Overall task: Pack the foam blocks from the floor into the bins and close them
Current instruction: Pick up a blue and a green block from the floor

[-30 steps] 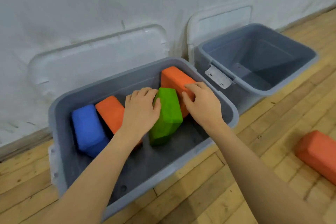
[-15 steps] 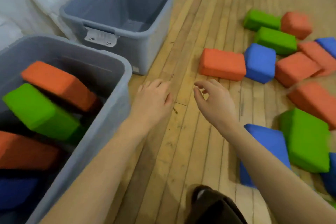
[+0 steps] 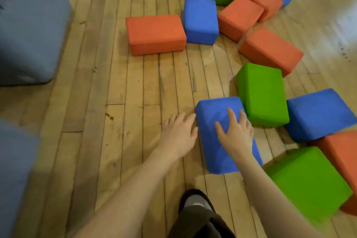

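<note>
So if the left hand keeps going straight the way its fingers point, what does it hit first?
Probably the near blue block: the left hand sits just beside its left edge, fingers angled towards it. If it slips past, bare floor follows; depth is hard to judge.

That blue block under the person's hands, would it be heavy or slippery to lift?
Probably light: the blue foam block is bulky yet foam. Its matte, grainy surface likely grips well under the right hand. With flat faces, it should not roll; the left hand at its side could help squeeze it.
</note>
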{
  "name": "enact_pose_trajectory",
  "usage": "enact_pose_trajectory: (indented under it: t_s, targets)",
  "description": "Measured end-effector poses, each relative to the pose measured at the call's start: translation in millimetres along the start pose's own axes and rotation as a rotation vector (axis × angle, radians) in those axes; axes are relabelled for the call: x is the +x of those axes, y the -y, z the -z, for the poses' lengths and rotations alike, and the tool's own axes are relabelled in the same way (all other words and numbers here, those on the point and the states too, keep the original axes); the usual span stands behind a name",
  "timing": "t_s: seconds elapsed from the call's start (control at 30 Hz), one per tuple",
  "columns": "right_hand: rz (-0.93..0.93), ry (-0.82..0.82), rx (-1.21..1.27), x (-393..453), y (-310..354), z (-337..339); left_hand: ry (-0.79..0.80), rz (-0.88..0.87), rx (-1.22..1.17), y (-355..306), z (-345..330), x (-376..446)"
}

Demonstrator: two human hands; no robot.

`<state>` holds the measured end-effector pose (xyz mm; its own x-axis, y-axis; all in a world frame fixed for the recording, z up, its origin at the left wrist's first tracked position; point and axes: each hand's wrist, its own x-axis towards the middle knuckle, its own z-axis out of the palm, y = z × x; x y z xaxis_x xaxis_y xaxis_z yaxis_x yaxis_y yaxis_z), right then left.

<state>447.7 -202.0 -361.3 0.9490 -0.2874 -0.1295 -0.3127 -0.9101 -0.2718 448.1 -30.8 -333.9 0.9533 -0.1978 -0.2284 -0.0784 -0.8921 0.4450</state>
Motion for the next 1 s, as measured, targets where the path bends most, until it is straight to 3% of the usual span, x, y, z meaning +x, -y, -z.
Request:
enact_pose_trajectory:
  t_s: [0.13, 0.27, 0.4, 0.5, 0.6, 0.77, 0.9, 1.0]
  targets:
    - [-0.178, 0.085, -0.043, 2.6, -30.8, -18.6, 0.165, 0.012, 0.024, -22.2, -36.6, 18.3]
    - [-0.145, 0.056, 0.004, 2.9, -27.3, -16.0, 0.232, 0.045, -0.041, -19.5, -51.2, 21.9]
    - [0.007, -0.002, 0.140, -3.7, -13.2, -8.9, 0.092, 0.144, -0.303, -4.8, -46.8, 17.7]
    - [0.066, 0.007, 0.302, -14.9, 7.6, -4.4, -0.168, 0.154, -0.508, 4.0, -24.1, 8.8]
    - [0.135, 0.014, 0.464, -29.7, 24.6, 0.1, -0.381, 0.112, -0.524, 12.3, 9.1, 1.6]
    - [0.145, 0.005, 0.721, -43.4, 44.0, 15.3, -0.411, 0.121, -0.475, 25.6, 31.9, -21.5]
    - [0.191, -0.023, 0.888, -64.1, 51.0, 30.1, -0.543, -0.068, -0.560, 27.2, 42.0, -43.9]
    - [0.199, 0.002, 0.891, -84.3, 57.3, 41.6, -0.540, -0.105, -0.642, 28.2, 58.3, -56.1]
